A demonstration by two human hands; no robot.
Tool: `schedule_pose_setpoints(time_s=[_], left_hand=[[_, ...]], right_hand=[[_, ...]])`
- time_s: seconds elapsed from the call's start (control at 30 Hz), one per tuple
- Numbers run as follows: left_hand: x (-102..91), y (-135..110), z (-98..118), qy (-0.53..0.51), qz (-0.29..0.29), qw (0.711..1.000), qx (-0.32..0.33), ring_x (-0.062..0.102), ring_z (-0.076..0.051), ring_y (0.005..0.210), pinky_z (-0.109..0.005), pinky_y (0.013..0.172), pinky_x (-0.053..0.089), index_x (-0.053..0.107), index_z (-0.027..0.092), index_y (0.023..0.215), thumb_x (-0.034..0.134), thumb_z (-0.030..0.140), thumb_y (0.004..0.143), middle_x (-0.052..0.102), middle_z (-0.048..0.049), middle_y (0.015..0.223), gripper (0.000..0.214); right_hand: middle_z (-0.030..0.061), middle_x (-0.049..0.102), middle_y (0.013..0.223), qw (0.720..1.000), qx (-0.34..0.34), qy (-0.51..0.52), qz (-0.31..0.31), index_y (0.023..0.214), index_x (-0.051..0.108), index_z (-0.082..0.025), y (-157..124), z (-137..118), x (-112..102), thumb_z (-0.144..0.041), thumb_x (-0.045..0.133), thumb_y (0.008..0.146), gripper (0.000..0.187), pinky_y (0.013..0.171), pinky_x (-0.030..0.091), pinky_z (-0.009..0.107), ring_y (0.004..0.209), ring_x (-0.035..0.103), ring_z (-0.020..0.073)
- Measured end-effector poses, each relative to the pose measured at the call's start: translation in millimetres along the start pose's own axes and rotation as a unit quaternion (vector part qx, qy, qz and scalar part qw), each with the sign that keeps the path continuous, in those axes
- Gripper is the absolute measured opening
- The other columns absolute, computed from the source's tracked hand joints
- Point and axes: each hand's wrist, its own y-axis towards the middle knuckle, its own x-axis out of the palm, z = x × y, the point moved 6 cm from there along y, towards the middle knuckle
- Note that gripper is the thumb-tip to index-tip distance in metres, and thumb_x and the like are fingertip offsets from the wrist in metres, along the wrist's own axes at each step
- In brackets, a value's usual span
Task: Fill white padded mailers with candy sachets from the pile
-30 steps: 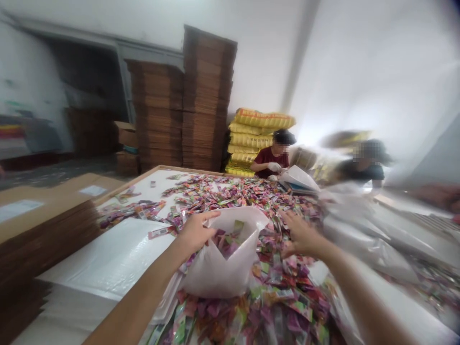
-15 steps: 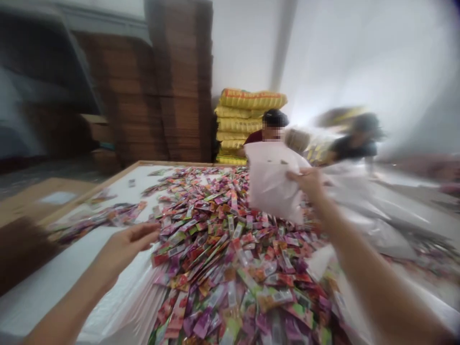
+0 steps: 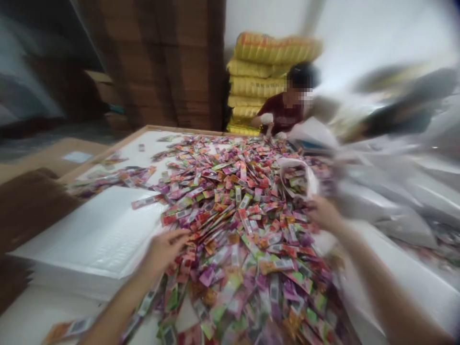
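Head view: left hand [image 3: 163, 249] open on sachets [image 3: 233, 225]; right hand [image 3: 323, 213] grips white bag [image 3: 300, 179]; print unreadable.

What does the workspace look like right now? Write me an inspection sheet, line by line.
Surface: white wood-edged table, mostly covered.
Job's things: heap of colourful sachets; white plastic bag with sachets inside, lying on the heap.
Clutter: stack of white padded envelopes at left.
Grips: left hand open at the heap's edge; right hand at the bag, grip blurred.
Cables: nothing seen.
Surroundings: brown cardboard stacks, yellow sacks, person in dark red shirt opposite.
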Motion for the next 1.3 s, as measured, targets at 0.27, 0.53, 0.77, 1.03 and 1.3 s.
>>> schedule_pose_setpoints(time_s=[0.27, 0.53, 0.77, 1.03, 1.3], left_hand=[[-81.1, 45, -62, 0.507, 0.023, 0.862, 0.004, 0.060, -0.029, 0.104, -0.030, 0.084, 0.040, 0.062, 0.011, 0.103, 0.046, 0.047, 0.086, 0.065, -0.0164, 0.119, 0.043], [-73.1, 60, -68, 0.516, -0.043, 0.854, -0.051, 0.060, -0.031, 0.100, -0.030, 0.079, 0.039, 0.060, 0.013, 0.104, 0.054, 0.047, 0.083, 0.067, -0.0172, 0.113, 0.041], [-84.6, 41, -70, 0.486, 0.021, 0.873, -0.037, 0.061, -0.026, 0.104, -0.031, 0.088, 0.042, 0.065, 0.015, 0.094, 0.064, 0.041, 0.079, 0.067, -0.0137, 0.110, 0.030], [-82.5, 22, -55, 0.483, 0.088, 0.871, 0.008, 0.057, -0.024, 0.105, -0.032, 0.092, 0.042, 0.062, 0.018, 0.091, 0.055, 0.034, 0.084, 0.063, -0.0104, 0.109, 0.019], [-100.6, 41, -67, 0.441, 0.129, 0.887, 0.048, 0.062, -0.029, 0.094, -0.039, 0.084, 0.048, 0.065, 0.013, 0.086, 0.044, 0.013, 0.075, 0.066, -0.0156, 0.095, 0.024]], right_hand=[[0.0015, 0.021, 0.162, 0.934, -0.176, -0.273, -0.148, 0.155, 0.013, -0.043, -263, -58, 70, -0.005, 0.055, 0.072, 0.101, 0.111, 0.009, 0.074, 0.147, 0.019, 0.0407], [0.0124, -0.007, 0.165, 0.935, -0.128, -0.302, -0.131, 0.156, 0.003, -0.037, -94, -55, 104, -0.024, 0.083, 0.058, 0.127, 0.101, 0.009, 0.082, 0.145, -0.006, 0.0523], [0.0214, 0.024, 0.157, 0.966, -0.059, -0.165, -0.191, 0.157, 0.013, -0.030, 2, -17, 151, -0.048, 0.083, 0.055, 0.125, 0.099, 0.038, 0.054, 0.135, 0.038, 0.0432], [0.0149, 0.061, 0.120, 0.981, -0.061, -0.132, -0.127, 0.156, 0.017, -0.029, -15, -24, 159, -0.035, 0.069, 0.072, 0.099, 0.078, 0.041, 0.033, 0.099, 0.063, 0.0310], [0.0165, 0.040, 0.145, 0.975, 0.005, -0.129, -0.179, 0.153, 0.018, -0.035, -39, -53, 166, -0.041, 0.083, 0.052, 0.120, 0.086, 0.039, 0.037, 0.122, 0.049, 0.0363]])
